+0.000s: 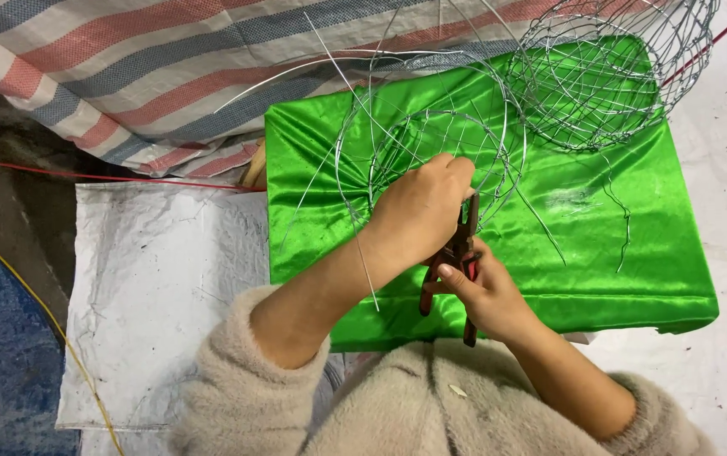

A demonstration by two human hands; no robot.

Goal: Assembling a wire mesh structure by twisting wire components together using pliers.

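A half-built wire frame (418,139) of thin silver rings and loose strands lies on a shiny green cloth (634,245). My left hand (418,211) grips the frame's wires near its lower edge, fingers closed around them. My right hand (486,291) holds dark red-brown pliers (456,253) by the handles, jaws pointing up at the wire just under my left hand. Both arms wear fluffy beige sleeves (245,388).
A finished round wire basket (608,72) stands at the cloth's far right corner. A striped red, blue and white tarp (152,67) lies behind, white woven sacking (161,279) to the left, a red cord (85,176) and a yellow cord (34,304) on the floor.
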